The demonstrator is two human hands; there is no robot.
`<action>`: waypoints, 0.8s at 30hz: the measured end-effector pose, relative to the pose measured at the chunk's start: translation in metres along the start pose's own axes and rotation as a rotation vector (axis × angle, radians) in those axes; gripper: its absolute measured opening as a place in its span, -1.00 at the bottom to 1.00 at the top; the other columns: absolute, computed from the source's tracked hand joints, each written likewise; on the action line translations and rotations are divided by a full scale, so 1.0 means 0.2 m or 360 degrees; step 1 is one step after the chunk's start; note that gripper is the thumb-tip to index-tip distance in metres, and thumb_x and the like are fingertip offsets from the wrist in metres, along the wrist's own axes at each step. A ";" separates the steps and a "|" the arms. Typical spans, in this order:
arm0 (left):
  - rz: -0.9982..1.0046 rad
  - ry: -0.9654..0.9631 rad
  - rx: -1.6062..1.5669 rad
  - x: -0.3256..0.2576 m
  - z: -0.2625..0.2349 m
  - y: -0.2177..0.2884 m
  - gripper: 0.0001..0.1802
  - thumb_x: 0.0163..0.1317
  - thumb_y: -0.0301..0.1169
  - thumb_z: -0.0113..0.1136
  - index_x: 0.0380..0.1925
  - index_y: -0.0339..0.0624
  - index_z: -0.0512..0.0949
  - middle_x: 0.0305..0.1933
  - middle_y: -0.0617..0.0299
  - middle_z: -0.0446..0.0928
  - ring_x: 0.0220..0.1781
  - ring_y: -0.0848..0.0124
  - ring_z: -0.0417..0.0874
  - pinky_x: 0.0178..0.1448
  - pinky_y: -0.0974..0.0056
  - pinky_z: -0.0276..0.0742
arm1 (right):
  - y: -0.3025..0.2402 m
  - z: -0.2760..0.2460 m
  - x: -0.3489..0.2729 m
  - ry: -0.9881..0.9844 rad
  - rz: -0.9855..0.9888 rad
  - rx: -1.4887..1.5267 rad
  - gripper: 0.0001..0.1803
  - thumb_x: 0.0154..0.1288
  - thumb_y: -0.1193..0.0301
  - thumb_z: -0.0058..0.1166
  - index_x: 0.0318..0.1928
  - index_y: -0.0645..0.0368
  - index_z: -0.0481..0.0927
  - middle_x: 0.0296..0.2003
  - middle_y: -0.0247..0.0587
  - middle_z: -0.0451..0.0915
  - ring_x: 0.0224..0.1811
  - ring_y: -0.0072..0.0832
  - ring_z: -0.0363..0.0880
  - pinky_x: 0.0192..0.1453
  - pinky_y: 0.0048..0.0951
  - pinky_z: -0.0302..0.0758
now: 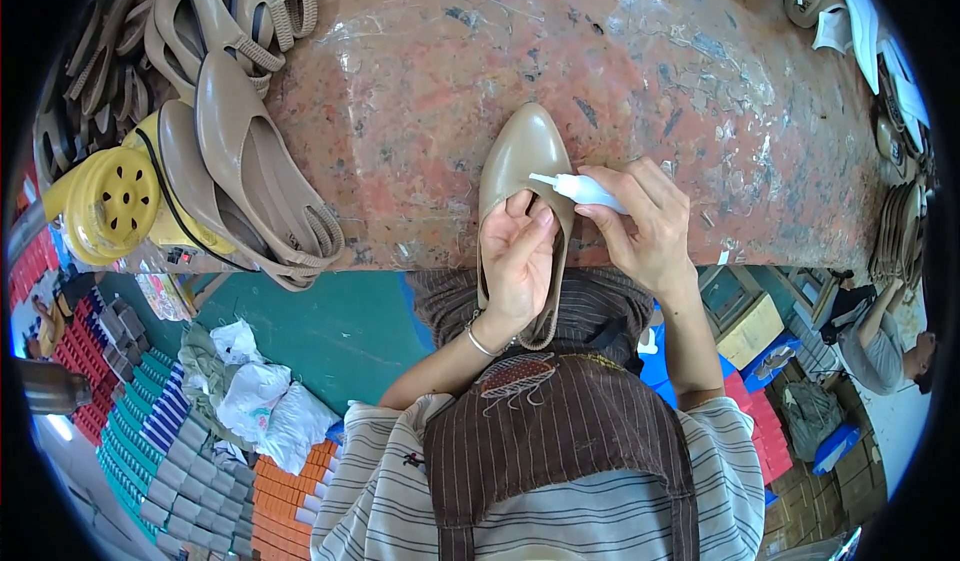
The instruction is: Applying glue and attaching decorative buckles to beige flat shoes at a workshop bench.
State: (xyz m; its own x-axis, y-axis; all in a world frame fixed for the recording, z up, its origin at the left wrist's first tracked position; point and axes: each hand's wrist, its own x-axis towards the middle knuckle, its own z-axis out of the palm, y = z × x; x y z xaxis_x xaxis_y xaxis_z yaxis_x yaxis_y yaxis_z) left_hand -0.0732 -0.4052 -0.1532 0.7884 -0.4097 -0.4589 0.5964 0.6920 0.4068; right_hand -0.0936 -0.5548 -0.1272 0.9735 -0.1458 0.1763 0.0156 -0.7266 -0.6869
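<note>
A tan slingback shoe [524,139] rests on the worn reddish table, toe pointing away from me, its heel strap hanging over the near edge. My left hand [517,266] grips it at the opening, with the fingers partly inside. Between the thumb and fingers of my right hand [645,223] is a small white squeeze bottle [592,192] with a narrow nozzle. The nozzle tip lies over the shoe's front upper, close to the rim of the opening; I cannot tell whether it touches.
Matching tan shoes [262,166] are heaped along the left side, beside a yellow blower-like machine [110,206] with a vented round housing. White shoe parts [855,26] and a row of tan shoes [897,231] line the table's right end. Another person [880,346] is at far right.
</note>
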 end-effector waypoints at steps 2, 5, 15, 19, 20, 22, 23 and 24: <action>0.0003 0.0028 0.0043 0.00 0.01 0.00 -0.63 0.29 -0.69 -0.04 0.10 -0.33 0.30 0.05 0.17 0.45 0.14 0.41 0.47 0.26 0.28 0.36 | 0.00 -0.01 0.01 -0.0020 -0.0005 -0.0016 -0.72 0.03 0.37 0.31 -0.23 0.20 0.63 -0.51 -0.24 0.50 -0.48 -0.33 0.48 -0.45 -0.37 0.42; 0.0047 0.0016 0.0118 0.01 -0.01 -0.03 -0.77 0.32 -0.68 -0.01 -0.04 -0.30 0.36 -0.08 0.24 0.46 -0.01 0.55 0.49 0.09 0.43 0.42 | 0.00 -0.01 0.02 -0.0069 -0.0012 -0.0070 -0.74 0.05 0.37 0.30 -0.24 0.19 0.63 -0.51 -0.25 0.49 -0.47 -0.33 0.48 -0.45 -0.36 0.42; 0.0062 0.0144 0.0309 0.01 0.01 -0.04 -0.90 0.34 -0.65 0.03 -0.24 -0.24 0.35 -0.30 0.40 0.39 -0.29 0.73 0.40 -0.22 0.58 0.34 | -0.03 -0.03 0.05 -0.0184 0.0007 -0.0187 -0.80 0.07 0.36 0.27 -0.30 0.15 0.59 -0.49 -0.26 0.51 -0.43 -0.30 0.51 -0.44 -0.34 0.45; 0.0063 0.0151 0.0312 0.00 0.01 -0.04 -0.91 0.34 -0.63 0.04 -0.25 -0.24 0.36 -0.29 0.41 0.41 -0.30 0.74 0.39 -0.23 0.58 0.34 | -0.04 -0.03 0.05 -0.0203 0.0013 -0.0205 -0.80 0.08 0.36 0.27 -0.31 0.16 0.58 -0.48 -0.26 0.50 -0.43 -0.30 0.51 -0.45 -0.34 0.45; 0.0043 0.0197 0.0328 0.01 0.02 -0.03 -0.91 0.34 -0.62 0.05 -0.26 -0.24 0.36 -0.29 0.40 0.41 -0.29 0.74 0.39 -0.24 0.58 0.33 | -0.04 -0.03 0.06 -0.0205 0.0014 -0.0206 -0.80 0.08 0.36 0.27 -0.31 0.16 0.58 -0.48 -0.26 0.50 -0.43 -0.30 0.51 -0.45 -0.34 0.45; 0.0024 0.0245 0.0343 0.01 0.04 -0.03 -0.92 0.34 -0.61 0.05 -0.26 -0.24 0.36 -0.28 0.40 0.42 -0.29 0.74 0.39 -0.24 0.57 0.33 | -0.05 -0.03 0.06 -0.0222 0.0009 -0.0217 -0.80 0.06 0.37 0.27 -0.33 0.16 0.57 -0.49 -0.26 0.50 -0.43 -0.29 0.51 -0.45 -0.33 0.45; 0.0033 0.0250 0.0352 0.01 0.04 -0.03 -0.91 0.35 -0.62 0.05 -0.27 -0.24 0.36 -0.30 0.41 0.41 -0.31 0.75 0.37 -0.27 0.58 0.30 | -0.05 -0.03 0.06 -0.0223 0.0009 -0.0216 -0.80 0.06 0.37 0.27 -0.33 0.16 0.57 -0.49 -0.26 0.50 -0.43 -0.29 0.51 -0.45 -0.33 0.45; 0.0042 0.0255 0.0361 0.01 0.04 -0.03 -0.91 0.35 -0.62 0.04 -0.29 -0.23 0.35 -0.31 0.42 0.40 -0.33 0.76 0.35 -0.31 0.58 0.28 | -0.05 -0.03 0.07 -0.0225 -0.0001 -0.0210 -0.80 0.05 0.37 0.28 -0.34 0.16 0.56 -0.49 -0.25 0.50 -0.44 -0.29 0.51 -0.45 -0.33 0.45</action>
State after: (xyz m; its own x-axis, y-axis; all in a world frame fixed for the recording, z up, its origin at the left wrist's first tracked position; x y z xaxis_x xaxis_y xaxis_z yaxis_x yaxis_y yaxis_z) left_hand -0.0737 -0.4146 -0.1510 0.7811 -0.2816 -0.5573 0.6086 0.5429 0.5786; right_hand -0.0815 -0.5537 -0.1133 0.9960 -0.0563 0.0695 -0.0049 -0.8099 -0.5865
